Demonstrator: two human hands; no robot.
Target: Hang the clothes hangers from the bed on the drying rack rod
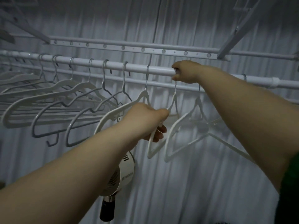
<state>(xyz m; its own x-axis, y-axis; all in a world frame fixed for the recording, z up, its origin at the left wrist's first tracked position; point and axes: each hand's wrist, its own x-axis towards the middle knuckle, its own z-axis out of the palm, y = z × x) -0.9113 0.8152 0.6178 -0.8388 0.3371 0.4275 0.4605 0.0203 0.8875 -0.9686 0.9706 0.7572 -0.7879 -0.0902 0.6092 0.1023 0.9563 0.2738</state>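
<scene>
White hanger [174, 99] hangs at the drying rack rod [113, 65], between neighbouring hangers [197, 106]. I see my right hand [184, 71] pinching its hook against the rod, while my left hand [145, 121] grips its shoulder below.

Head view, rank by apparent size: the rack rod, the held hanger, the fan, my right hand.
Rack rod, spanning the frame
Then held hanger and fan: too alike to rank, the fan partly behind the left arm
Right hand, smallest
</scene>
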